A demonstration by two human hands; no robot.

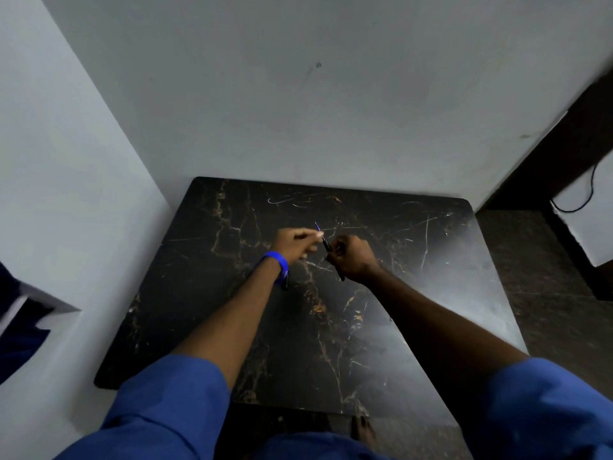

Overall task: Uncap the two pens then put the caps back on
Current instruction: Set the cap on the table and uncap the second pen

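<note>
Landmark: the dark marbled desk (205,293) stood pushed into a pale wall corner; every place below is told against it.
Left sleeve: a blue sleeve (166,403) crossed the desk's near left corner, the bare forearm reaching out over the middle of the top.
Wristband: a blue wristband (277,263) sat on the left wrist, above the middle of the desk.
Left hand: the left hand (293,242) hovered above the desk's centre, toward the far half, fingers pinched at the thin blue end of the pen; whether that end was a cap or the tip, I could not tell through the blur.
Pen: a slim dark pen (326,244) was held above the centre of the desk, tilted, its blue end pointing toward the far edge and its dark end toward the near edge, spanning the gap between both hands.
Right hand: the right hand (353,258) was closed in a fist around the pen's lower barrel, just right of the desk's centre, above the top.
Right sleeve: a second blue sleeve (544,410) lay off the desk's near right corner.
Cable: a thin black cable (588,194) hung on the wall beyond the desk's far right corner.
</note>
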